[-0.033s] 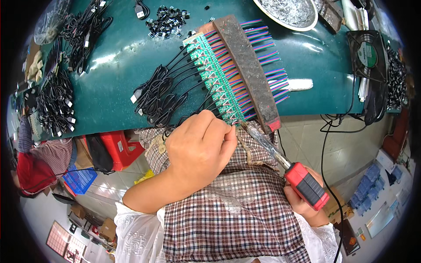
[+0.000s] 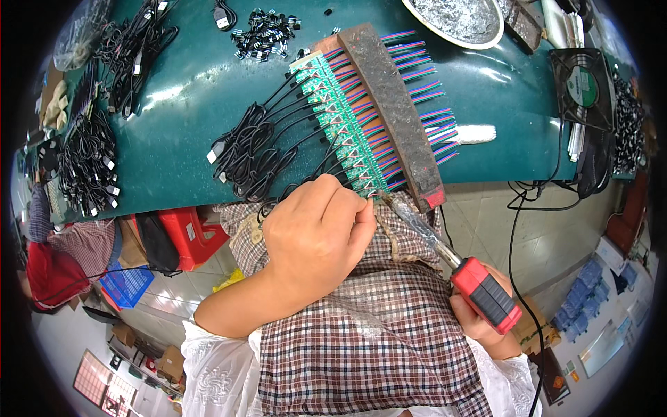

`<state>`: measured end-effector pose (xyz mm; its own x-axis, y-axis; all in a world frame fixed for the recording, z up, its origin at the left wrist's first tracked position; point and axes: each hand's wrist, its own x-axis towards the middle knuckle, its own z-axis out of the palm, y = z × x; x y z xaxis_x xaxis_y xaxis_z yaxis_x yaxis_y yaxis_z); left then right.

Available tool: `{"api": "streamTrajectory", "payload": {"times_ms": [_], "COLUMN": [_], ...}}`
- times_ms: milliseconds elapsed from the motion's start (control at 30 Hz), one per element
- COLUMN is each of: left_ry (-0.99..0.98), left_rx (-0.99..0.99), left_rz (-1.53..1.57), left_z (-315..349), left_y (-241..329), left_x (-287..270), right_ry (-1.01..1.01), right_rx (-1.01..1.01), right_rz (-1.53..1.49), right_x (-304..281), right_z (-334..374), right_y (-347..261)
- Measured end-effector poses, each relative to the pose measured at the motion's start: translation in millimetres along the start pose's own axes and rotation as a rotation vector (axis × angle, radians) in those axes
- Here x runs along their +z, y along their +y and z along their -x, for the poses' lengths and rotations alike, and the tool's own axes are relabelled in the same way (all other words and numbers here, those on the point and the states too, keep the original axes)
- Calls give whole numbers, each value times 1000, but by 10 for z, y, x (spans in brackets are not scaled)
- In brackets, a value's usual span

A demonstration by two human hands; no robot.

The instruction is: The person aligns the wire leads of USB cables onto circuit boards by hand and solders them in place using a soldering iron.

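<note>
My left hand [image 2: 316, 233] is closed in a pinch at the near end of a row of green circuit boards [image 2: 340, 125]. A cable's thin wires seem to come from its fingertips, which partly hide them. My right hand [image 2: 476, 316] is wrapped round the red and black handle of a soldering iron [image 2: 486, 295]. The iron's tip meets the nearest board, close to my left fingertips. Black cables [image 2: 253, 149] join the boards' left side. Coloured ribbon wires [image 2: 424, 90] run out on the right beneath a dark, heavy bar [image 2: 389, 104] lying across them.
Cable bundles [image 2: 87, 156] lie on the left of the green table [image 2: 180, 167]. Small black parts [image 2: 264, 35] are heaped at the back. A round pan [image 2: 497, 31], a fan [image 2: 582, 87] and a white-wrapped stick [image 2: 476, 134] lie rightward. The iron's cord [image 2: 514, 243] hangs at right.
</note>
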<state>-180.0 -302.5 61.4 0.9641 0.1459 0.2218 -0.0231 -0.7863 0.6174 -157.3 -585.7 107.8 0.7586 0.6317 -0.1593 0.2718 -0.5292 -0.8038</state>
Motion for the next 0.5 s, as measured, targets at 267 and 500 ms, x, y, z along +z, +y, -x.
{"api": "streamTrajectory", "payload": {"times_ms": [267,500], "left_ry": [3,-7], "left_rx": [4,5], "left_rz": [-3,-32], "left_z": [-4,-12], "left_y": [2,20], "left_x": [5,-14], "right_ry": [55,56], "right_rx": [103,103], "right_rz": [-88,-29], "right_x": [-19,-44], "right_z": [155,167], "right_y": [38,11]}}
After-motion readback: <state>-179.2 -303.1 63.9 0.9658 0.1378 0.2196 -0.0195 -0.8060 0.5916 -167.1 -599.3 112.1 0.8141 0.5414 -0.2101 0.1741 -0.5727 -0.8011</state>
